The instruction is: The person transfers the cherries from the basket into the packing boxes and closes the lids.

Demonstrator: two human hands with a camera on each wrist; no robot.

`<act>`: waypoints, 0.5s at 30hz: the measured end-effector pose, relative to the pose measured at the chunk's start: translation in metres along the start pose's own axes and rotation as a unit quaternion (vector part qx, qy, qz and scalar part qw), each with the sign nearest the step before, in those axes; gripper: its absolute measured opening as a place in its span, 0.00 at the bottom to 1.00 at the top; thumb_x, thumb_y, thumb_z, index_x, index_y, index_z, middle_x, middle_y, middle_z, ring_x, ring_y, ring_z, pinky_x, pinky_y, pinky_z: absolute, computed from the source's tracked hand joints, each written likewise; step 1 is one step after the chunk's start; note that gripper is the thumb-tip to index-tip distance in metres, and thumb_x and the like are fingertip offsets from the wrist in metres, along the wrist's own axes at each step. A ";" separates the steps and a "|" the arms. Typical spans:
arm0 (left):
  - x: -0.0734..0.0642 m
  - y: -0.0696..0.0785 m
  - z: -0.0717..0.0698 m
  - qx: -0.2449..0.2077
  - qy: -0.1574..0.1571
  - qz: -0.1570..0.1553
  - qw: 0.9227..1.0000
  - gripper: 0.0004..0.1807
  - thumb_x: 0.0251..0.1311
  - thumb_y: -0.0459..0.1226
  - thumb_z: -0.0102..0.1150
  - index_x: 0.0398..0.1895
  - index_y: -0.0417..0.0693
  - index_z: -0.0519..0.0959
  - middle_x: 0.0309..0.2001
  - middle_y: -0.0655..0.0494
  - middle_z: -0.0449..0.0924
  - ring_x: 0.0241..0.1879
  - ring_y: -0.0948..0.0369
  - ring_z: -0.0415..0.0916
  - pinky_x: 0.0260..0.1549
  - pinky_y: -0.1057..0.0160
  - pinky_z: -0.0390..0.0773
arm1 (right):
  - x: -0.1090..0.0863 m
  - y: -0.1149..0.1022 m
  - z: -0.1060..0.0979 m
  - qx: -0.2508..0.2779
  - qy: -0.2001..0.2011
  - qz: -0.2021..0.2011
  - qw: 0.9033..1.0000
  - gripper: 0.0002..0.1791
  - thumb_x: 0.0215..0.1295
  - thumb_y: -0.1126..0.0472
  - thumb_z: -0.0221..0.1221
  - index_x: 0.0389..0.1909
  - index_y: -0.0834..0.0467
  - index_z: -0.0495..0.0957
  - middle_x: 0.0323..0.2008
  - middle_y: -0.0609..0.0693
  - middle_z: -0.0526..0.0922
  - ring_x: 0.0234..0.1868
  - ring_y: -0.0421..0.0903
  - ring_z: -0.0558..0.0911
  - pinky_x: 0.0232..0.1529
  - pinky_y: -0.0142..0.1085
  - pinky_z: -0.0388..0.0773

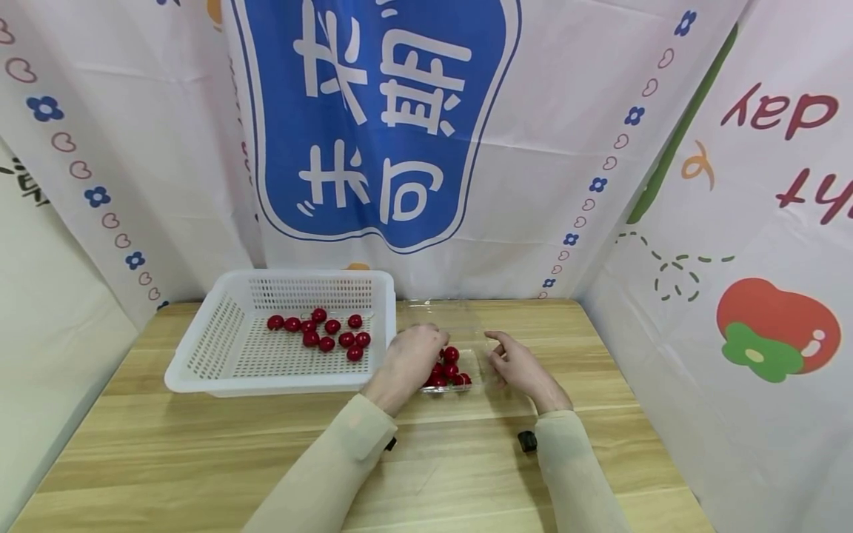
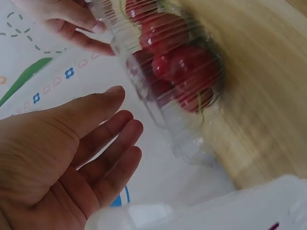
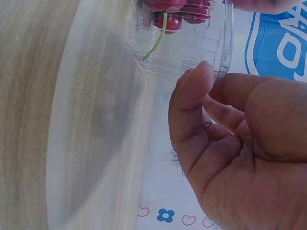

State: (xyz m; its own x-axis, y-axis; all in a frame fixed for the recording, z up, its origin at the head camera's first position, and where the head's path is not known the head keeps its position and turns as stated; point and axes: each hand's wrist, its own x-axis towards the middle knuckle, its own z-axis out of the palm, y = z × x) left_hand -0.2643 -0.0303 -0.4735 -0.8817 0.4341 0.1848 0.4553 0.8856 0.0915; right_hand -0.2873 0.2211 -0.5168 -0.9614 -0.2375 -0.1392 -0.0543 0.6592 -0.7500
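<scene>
White printed cloth (image 1: 533, 192) behind and to both sides, with a blue lettered panel (image 1: 373, 126) at the back; below, a wood-grain table (image 1: 120, 444). Towards the left, a white slotted basket (image 1: 280, 383) with loose red cherries (image 1: 326, 344) across its floor. Wide and shallow, so presumably easy to reach into. Just right of it, a clear plastic box (image 1: 470, 363), set between both hands; so near the basket probably for a short carry. Clear lid (image 1: 443, 314) apparently laid back at the far side, leaving the inside reachable from above. More cherries within, heaped towards the near left, touching one another, with bare floor at the right. Green stem (image 3: 160, 36) plain in the right wrist view.

Left hand (image 1: 409, 359): over the left part of the box, close to the heap. Thumb apart from the fingers, fingers slightly bent, nothing between them in the left wrist view. Likely placed there for reach to both basket and box.

Right hand (image 1: 523, 370): at the opposite side of the box, fingers bent, tips at the rim. Perhaps there to steady so light a thing against sliding. Cannot tell whether pinching the rim or merely touching it.
</scene>
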 end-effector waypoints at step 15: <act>-0.028 -0.037 -0.029 -0.082 0.048 -0.021 0.995 0.13 0.74 0.33 0.79 0.58 0.45 0.91 0.54 0.48 0.96 0.53 0.47 0.95 0.56 0.47 0.97 | 0.000 -0.002 0.001 0.005 -0.005 0.007 1.000 0.32 0.94 0.67 0.53 0.92 0.62 0.63 0.51 0.66 0.85 0.31 0.53 0.86 0.36 0.47 0.94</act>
State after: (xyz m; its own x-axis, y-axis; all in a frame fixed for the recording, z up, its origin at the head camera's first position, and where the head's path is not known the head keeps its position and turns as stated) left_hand -0.2528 -0.0801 -0.4537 -0.8881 0.3723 0.2696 0.4392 0.8603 0.2588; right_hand -0.2866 0.2192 -0.5162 -0.9592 -0.2361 -0.1558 -0.0387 0.6552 -0.7544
